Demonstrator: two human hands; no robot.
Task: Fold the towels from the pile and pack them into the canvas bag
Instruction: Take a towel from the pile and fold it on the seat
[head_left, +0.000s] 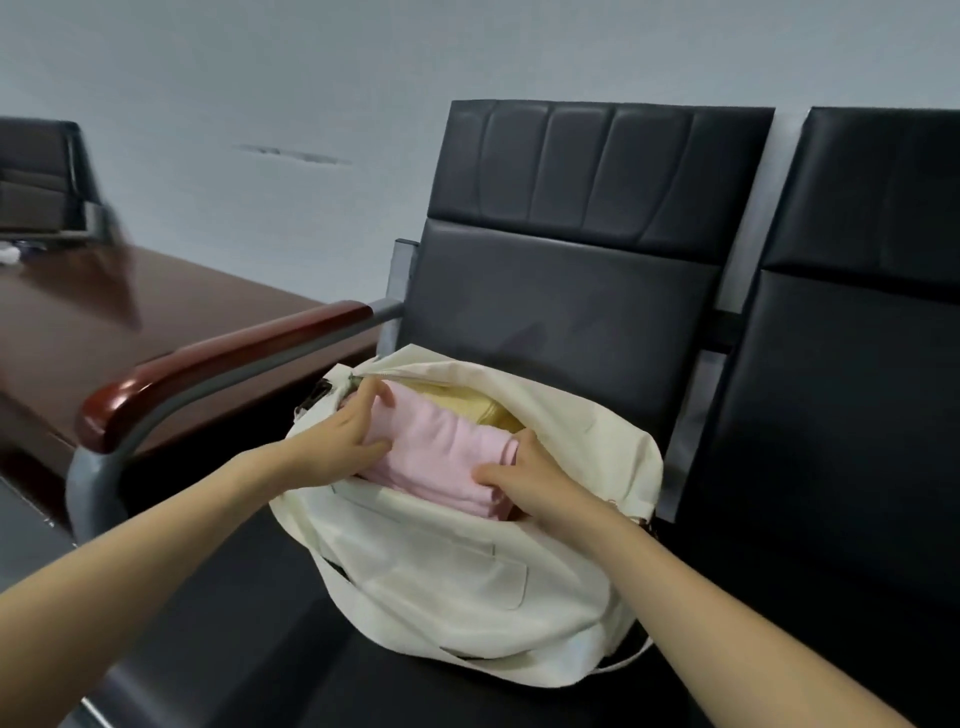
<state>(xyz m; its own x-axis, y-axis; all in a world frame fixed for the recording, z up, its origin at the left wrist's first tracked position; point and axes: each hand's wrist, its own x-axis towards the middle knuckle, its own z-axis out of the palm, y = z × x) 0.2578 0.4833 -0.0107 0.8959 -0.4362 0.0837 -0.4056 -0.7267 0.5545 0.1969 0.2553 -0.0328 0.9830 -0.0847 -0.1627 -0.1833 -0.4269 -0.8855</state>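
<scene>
While the cream canvas bag lies open on the black chair seat, a folded pink towel is held in its mouth, gripped at one end by the left hand and at the other by the right hand, with a yellow towel seen just behind it inside the bag.

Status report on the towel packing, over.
Left hand and right hand both grip the pink towel, partway into the canvas bag. Yellow towel already inside behind it. Bag mouth open, nothing in the way.
</scene>
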